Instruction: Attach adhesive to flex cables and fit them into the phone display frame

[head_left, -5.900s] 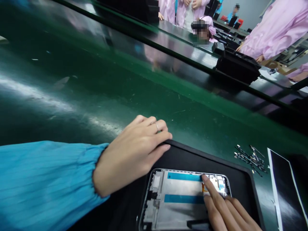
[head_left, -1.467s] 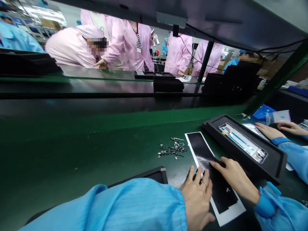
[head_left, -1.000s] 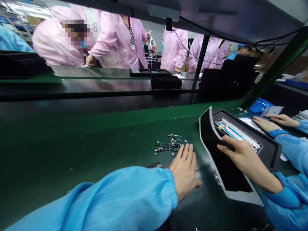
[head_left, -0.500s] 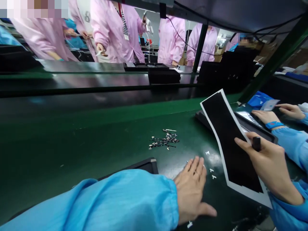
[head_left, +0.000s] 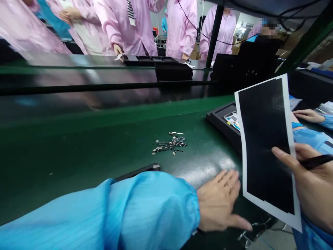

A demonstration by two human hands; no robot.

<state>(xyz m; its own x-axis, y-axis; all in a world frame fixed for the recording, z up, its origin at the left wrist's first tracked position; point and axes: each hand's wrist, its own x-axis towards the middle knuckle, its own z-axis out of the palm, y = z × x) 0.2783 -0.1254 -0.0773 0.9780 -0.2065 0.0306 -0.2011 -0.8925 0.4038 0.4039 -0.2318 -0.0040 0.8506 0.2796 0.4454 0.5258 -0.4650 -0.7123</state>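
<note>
My left hand (head_left: 220, 201) lies flat on the green table mat (head_left: 104, 146), fingers stretched out and thumb apart. By its thumb, small bits of white and clear scrap (head_left: 244, 238) sit at the table edge, too blurred to name. My right hand (head_left: 313, 184) grips a black sheet with a white border (head_left: 265, 135), held nearly upright between thumb and fingers. A black pen-like tool (head_left: 316, 161) is tucked in the same hand. Beyond my left hand is a small pile of thin flex cables with metal ends (head_left: 170, 143).
A black tray (head_left: 222, 116) holding a phone part (head_left: 232, 119) stands behind the sheet. Another black tray (head_left: 145, 170) is partly under my left sleeve. At right is a co-worker's hand (head_left: 308, 115). People in pink coats stand beyond the raised shelf (head_left: 78, 74); a dark post (head_left: 214, 38) rises there.
My left hand has slid right across the mat, and the small white pieces that lay beside it no longer show there. The sheet has turned more upright and moved right.
</note>
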